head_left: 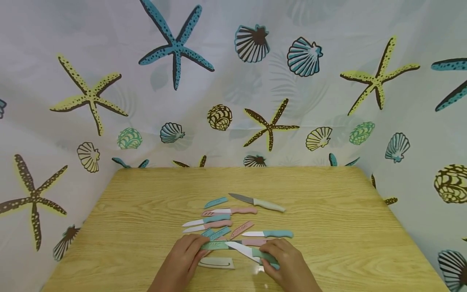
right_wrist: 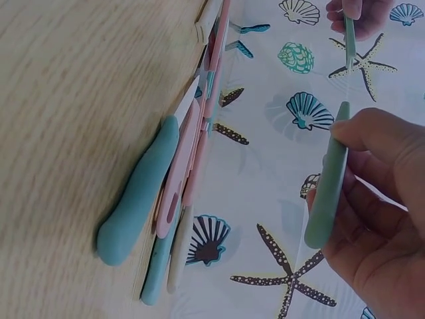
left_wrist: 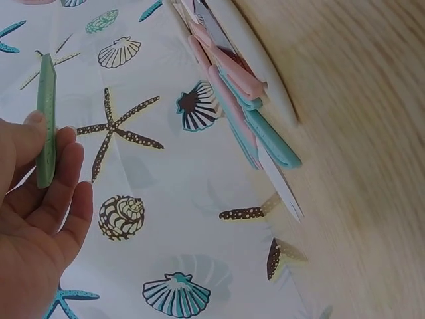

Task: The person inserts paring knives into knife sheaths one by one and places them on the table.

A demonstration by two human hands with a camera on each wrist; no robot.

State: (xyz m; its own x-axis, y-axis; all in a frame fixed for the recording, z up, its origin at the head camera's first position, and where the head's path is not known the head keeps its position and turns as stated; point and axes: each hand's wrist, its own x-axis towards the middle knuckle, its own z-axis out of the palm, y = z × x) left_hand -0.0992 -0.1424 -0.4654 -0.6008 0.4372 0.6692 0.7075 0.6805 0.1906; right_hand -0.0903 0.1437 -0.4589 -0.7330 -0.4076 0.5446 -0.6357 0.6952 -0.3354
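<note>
At the frame's lower centre, my left hand (head_left: 186, 253) pinches the green sheath (head_left: 216, 245) and my right hand (head_left: 289, 259) grips the green-handled knife (head_left: 257, 254), whose blade (head_left: 240, 248), if angled off the sheath's mouth, could slip and nick me.

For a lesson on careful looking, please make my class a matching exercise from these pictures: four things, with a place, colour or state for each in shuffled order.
Column 1
1. Left hand
2. Right hand
3. Cream-handled knife
4. Table

Column 2
A. Wood-grained
B. Holding a green-handled knife
C. Dark-bladed
D. Pinching a green sheath

Pairs: 1-D, 2-B, 3-C, 4-A
</note>
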